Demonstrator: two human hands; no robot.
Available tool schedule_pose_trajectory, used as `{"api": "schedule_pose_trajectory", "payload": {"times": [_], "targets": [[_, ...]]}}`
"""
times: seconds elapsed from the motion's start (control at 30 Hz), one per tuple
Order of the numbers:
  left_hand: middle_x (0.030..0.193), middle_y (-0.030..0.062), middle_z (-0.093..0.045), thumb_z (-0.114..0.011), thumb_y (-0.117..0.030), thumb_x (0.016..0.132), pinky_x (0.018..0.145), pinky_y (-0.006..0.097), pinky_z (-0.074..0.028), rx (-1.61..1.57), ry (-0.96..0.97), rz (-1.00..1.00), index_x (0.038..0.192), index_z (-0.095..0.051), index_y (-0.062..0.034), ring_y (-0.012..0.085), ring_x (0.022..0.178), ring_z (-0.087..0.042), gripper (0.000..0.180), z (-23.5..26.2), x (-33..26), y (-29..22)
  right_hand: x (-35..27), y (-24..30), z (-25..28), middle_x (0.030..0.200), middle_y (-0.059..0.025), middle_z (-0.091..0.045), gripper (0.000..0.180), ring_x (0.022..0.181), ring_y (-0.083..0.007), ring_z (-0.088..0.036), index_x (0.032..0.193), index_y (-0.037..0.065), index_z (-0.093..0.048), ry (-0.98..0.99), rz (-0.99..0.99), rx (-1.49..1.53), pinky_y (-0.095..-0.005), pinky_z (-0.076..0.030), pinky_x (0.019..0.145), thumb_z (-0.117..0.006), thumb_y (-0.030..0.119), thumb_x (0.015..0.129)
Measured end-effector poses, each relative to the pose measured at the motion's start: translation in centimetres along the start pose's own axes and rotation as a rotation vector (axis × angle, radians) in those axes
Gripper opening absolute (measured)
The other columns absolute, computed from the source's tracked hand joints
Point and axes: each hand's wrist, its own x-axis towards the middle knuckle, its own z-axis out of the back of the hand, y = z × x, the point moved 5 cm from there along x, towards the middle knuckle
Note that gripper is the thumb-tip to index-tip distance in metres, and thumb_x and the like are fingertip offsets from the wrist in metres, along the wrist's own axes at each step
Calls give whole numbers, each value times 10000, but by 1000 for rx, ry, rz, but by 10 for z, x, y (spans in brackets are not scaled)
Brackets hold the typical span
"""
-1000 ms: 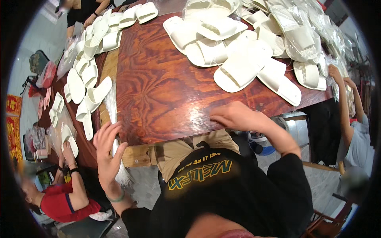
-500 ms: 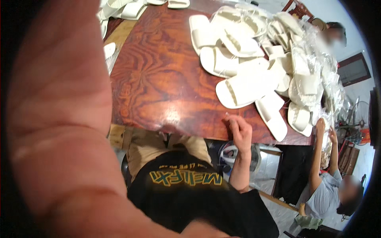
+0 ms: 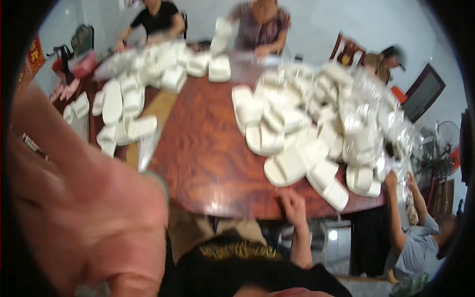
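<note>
My left hand (image 3: pixel 109 213) fills the left foreground, very close and partly blurred. Its palm shows, and its fingers stretch apart with nothing seen in them. At the near edge of the brown wooden table (image 3: pixel 203 148), my right hand (image 3: pixel 295 207) is closed, thumb and fingertips together. Whatever it pinches, if anything, is too small to make out. Just beyond that hand lie a white slide slipper (image 3: pixel 329 185) and another slipper (image 3: pixel 287 168), part of a big heap of white slippers (image 3: pixel 282 119), some in clear plastic.
More white slippers (image 3: pixel 166 64) are piled at the far left, some beside the table's pale edge strip (image 3: pixel 166 104). A person in grey (image 3: pixel 415 252) reaches to the table at right. Others sit across it, one in black (image 3: pixel 158 20). A fan (image 3: pixel 445 143) stands at far right.
The view has tilted up, bringing in the far side of the table and the people there. My left hand sits lower in the picture, with its fingers showing more. My right hand keeps its pinch.
</note>
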Motion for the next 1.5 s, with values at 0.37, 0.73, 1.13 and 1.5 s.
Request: {"api": "schedule_pose_trajectory", "payload": {"times": [0.37, 0.73, 1.13, 1.5], "targets": [[725, 93, -527, -393, -157, 856, 562, 307, -364, 379, 243, -214, 882, -517, 63, 172, 629, -476, 254, 58, -13, -38, -2, -13, 2, 792, -65, -660, 179, 734, -111, -600, 880, -25, -633, -75, -130, 150, -244, -466, 669, -506, 98, 910], [708, 96, -533, -403, -158, 850, 556, 310, -368, 419, 305, -26, 857, -526, 59, 176, 615, -479, 249, 81, -43, -43, -1, -1, -18, 833, -56, -651, 156, 773, -104, -576, 929, -42, -619, -16, -111, 179, -225, -458, 714, -513, 70, 907], [690, 98, -540, -415, -159, 844, 550, 313, -372, -97, 577, 357, 829, -536, 53, 180, 599, -483, 245, 53, -78, -40, 7, -6, 1, 804, -70, -655, 163, 735, -100, -592, 929, -36, -622, 22, -142, 68, -225, -463, 661, -499, 69, 910], [674, 101, -547, -426, -161, 838, 544, 316, -376, -427, 714, 529, 804, -545, 48, 183, 585, -486, 243, 52, -92, -45, 6, -2, -5, 794, -89, -675, 160, 716, -125, -629, 945, -28, -628, -2, -170, 53, -239, -483, 640, -505, 64, 902]]}}
